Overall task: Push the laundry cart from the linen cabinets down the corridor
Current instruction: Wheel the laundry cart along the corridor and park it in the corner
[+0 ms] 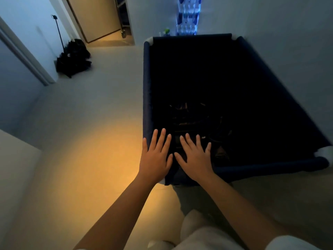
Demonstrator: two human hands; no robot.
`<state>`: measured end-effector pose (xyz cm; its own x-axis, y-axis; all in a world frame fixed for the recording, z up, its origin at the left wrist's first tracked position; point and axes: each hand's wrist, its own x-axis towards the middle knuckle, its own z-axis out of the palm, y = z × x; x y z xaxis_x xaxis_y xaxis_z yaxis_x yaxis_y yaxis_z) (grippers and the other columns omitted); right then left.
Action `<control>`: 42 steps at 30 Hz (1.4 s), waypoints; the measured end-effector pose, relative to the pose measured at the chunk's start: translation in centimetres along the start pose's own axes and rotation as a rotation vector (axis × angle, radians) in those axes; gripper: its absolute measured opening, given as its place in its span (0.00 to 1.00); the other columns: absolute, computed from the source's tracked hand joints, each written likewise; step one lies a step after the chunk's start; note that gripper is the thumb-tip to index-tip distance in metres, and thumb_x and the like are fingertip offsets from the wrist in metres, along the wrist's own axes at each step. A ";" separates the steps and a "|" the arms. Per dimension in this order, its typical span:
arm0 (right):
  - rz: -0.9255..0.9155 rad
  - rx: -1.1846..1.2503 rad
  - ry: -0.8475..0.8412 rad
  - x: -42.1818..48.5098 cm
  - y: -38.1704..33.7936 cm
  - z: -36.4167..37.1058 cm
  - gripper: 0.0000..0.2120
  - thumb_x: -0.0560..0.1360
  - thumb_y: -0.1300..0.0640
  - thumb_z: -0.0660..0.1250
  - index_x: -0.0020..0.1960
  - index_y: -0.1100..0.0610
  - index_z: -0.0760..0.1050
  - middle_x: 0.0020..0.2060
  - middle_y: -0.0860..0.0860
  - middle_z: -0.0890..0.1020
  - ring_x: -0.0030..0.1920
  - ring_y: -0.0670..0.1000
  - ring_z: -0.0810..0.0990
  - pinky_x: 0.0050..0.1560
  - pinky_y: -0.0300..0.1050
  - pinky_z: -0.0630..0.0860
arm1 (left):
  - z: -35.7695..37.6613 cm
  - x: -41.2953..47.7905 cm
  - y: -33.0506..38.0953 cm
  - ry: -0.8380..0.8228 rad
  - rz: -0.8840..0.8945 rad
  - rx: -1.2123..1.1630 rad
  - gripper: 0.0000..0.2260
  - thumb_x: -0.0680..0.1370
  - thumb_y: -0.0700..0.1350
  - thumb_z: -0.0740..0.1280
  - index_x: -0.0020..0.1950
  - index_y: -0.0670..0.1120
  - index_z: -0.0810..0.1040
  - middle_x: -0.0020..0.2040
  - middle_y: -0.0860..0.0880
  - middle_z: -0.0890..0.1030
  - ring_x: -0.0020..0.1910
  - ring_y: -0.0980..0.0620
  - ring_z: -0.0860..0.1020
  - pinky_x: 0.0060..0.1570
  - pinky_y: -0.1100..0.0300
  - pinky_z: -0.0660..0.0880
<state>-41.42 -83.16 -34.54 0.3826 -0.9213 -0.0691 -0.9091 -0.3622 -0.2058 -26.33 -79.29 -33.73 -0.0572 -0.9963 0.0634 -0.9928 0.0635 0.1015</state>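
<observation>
A big laundry cart (146, 91) with dark blue fabric walls and padded rims fills the middle and right of the view. Its inside is very dark; a few dim items lie at the bottom. My left hand (155, 156) is spread flat over the near left corner of the rim, fingers apart. Just to its right, my right hand (195, 156) is stretched out above the near rim, fingers apart too. Neither hand holds anything. Whether the palms press on the rim is not clear.
Pale floor stretches ahead on the left, with a warm light patch near me. Black bags (73, 58) and a pole lean on the left wall. A wooden door (95, 17) stands far ahead. A blue patterned panel (187, 15) rises behind the cart. A wall runs close on the right.
</observation>
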 end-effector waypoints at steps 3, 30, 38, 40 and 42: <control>0.025 -0.037 -0.008 0.7 -2.0 0.7 0.31 0.77 0.37 0.47 0.75 0.49 0.45 0.76 0.50 0.51 0.75 0.58 0.44 0.69 0.66 0.41 | 0.3 0.1 -2.4 -0.026 -0.003 -0.016 0.27 0.80 0.55 0.51 0.75 0.48 0.45 0.75 0.48 0.43 0.73 0.44 0.37 0.70 0.42 0.43; 0.491 0.075 0.039 26.8 -13.2 2.1 0.30 0.78 0.40 0.49 0.75 0.49 0.43 0.76 0.50 0.47 0.75 0.56 0.41 0.70 0.63 0.39 | 1.1 25.1 -25.3 -0.199 0.362 -0.032 0.27 0.80 0.54 0.47 0.74 0.48 0.38 0.76 0.47 0.38 0.73 0.45 0.35 0.70 0.40 0.44; 0.580 0.133 0.246 38.7 -21.7 0.2 0.28 0.78 0.46 0.57 0.74 0.54 0.55 0.74 0.54 0.57 0.74 0.60 0.54 0.69 0.64 0.52 | -1.9 37.7 -36.7 -0.183 0.538 -0.072 0.28 0.80 0.54 0.50 0.75 0.49 0.40 0.76 0.47 0.41 0.74 0.44 0.39 0.70 0.42 0.41; 0.625 0.123 0.228 41.7 -22.5 -0.2 0.29 0.78 0.45 0.56 0.75 0.52 0.53 0.75 0.53 0.56 0.74 0.58 0.52 0.70 0.62 0.52 | -2.4 40.6 -37.7 -0.183 0.570 -0.095 0.28 0.80 0.53 0.53 0.75 0.47 0.44 0.77 0.45 0.45 0.75 0.43 0.43 0.70 0.41 0.44; 0.675 0.123 0.208 44.3 -22.4 -0.6 0.29 0.78 0.45 0.55 0.75 0.51 0.50 0.75 0.51 0.54 0.75 0.56 0.50 0.71 0.61 0.51 | -2.7 43.0 -38.2 -0.137 0.636 -0.125 0.27 0.78 0.51 0.60 0.74 0.43 0.56 0.75 0.41 0.57 0.73 0.39 0.55 0.67 0.37 0.56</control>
<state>-4.22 -115.98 -32.41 -0.3075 -0.9509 -0.0348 -0.9066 0.3039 -0.2929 9.44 -124.37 -32.21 -0.6494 -0.7601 0.0229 -0.7417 0.6398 0.2014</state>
